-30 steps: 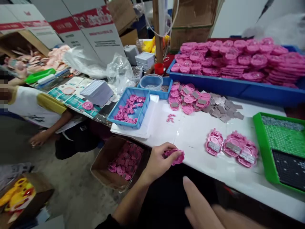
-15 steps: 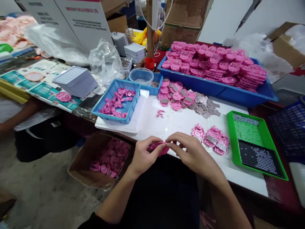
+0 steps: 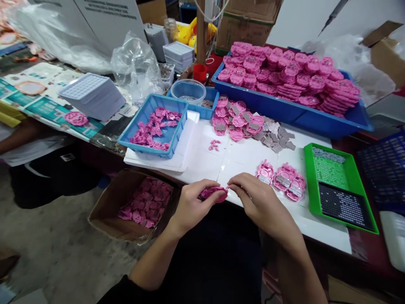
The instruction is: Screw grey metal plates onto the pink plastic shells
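Observation:
Low over the table's front edge, my left hand [image 3: 193, 204] grips a round pink plastic part [image 3: 218, 195] between thumb and fingers. At that part's right side my right hand [image 3: 255, 198] is closed in a pinch on a small pink piece [image 3: 227, 187], too small to make out fully. Several similar small pink pieces [image 3: 214, 145] lie on the white tabletop ahead. To the right of my hands are pink casings with grey plates [image 3: 284, 181]. Farther back sit a pile of pink casings [image 3: 237, 118] and a heap of grey plates [image 3: 276, 137].
A light-blue tray [image 3: 175, 145] of pink pieces stands left, a green tray [image 3: 343, 169] right. Behind is a blue bin [image 3: 284, 103] stacked with pink parts. A cardboard box [image 3: 104, 213] of pink parts is below left. Another person's arm [image 3: 22, 135] shows at the far left.
My right hand has drawn slightly right, away from the round pink part, with a small pink piece now showing at its fingertips. The camera view has shifted a little.

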The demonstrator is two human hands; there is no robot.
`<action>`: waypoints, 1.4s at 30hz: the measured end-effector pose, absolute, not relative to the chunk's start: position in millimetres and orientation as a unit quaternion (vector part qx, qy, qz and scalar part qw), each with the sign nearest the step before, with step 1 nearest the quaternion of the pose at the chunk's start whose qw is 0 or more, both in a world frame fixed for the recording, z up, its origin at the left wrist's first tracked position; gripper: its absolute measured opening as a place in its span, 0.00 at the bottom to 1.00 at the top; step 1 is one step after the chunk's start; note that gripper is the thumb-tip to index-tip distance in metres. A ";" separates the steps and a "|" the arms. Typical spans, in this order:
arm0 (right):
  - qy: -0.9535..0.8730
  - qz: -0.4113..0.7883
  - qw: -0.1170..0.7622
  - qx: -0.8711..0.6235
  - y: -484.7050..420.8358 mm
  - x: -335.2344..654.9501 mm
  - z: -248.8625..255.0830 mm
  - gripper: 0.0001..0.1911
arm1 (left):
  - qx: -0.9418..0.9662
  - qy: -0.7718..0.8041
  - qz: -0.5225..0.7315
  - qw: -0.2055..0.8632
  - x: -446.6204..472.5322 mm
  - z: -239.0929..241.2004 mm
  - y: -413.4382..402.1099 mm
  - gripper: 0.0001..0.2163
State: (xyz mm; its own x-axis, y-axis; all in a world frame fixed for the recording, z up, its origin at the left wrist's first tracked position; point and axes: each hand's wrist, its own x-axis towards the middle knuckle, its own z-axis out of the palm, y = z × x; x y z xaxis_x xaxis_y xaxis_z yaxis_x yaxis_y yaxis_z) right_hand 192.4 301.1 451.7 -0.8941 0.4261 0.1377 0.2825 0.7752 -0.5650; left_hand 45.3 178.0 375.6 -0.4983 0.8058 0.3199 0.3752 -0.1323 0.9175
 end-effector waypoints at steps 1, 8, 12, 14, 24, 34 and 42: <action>-0.933 0.279 0.129 -0.188 300.6 192.4 451.9 0.06 | 0.467 0.633 0.590 0.182 44.9 375.5 177.9 0.03; -0.939 0.270 0.085 -0.195 299.5 187.6 445.6 0.07 | 0.484 0.632 0.580 0.172 40.2 374.0 175.9 0.04; -0.949 0.235 0.058 -0.202 295.1 183.4 446.6 0.07 | 0.496 0.631 0.573 0.165 38.0 372.8 175.3 0.03; -0.957 0.203 0.040 -0.206 290.9 179.9 449.8 0.08 | 0.500 0.638 0.564 0.156 36.6 371.8 175.8 0.04; -0.974 0.143 -0.045 -0.168 301.0 143.6 446.8 0.07 | 0.409 0.669 0.589 0.195 17.9 361.6 180.1 0.09; -0.988 0.122 0.046 -0.086 330.5 44.0 495.9 0.13 | 0.259 0.632 0.674 0.282 20.1 353.6 192.8 0.11; -0.997 0.053 -0.056 -0.033 326.8 -83.6 472.8 0.11 | 0.245 0.638 0.674 0.280 21.5 352.0 202.0 0.09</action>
